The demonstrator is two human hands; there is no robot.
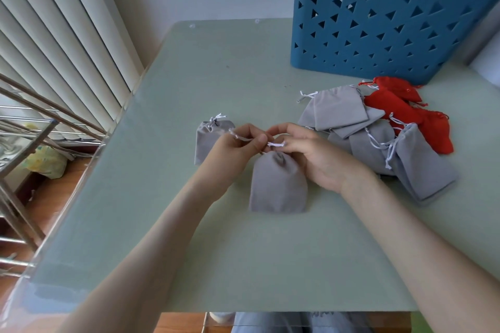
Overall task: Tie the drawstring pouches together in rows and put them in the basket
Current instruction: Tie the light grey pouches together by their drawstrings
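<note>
So the far right corner of the pale green glass tabletop (243, 251) was hogged by a blue plastic basket with triangle cut-outs (378, 35). Right in front of it sat a messy pile of grey velvet pouches (338, 111) overlapping a few red fabric pouches (392, 108). White vertical blinds (54, 35) and a metal rack (27, 143) ran just past the left edge. The near half of the tabletop was open, only forearms crossing it. In the middle one grey drawstring pouch (278, 186) lay flat, lengthwise front to back, gathered neck pointing away. A second grey pouch (205, 140) lay left of it, neck also away. The left hand (238, 143) pinched that one's cord, and the right hand (311, 154) pinched a white drawstring (276, 144) just above the middle pouch's neck.
</note>
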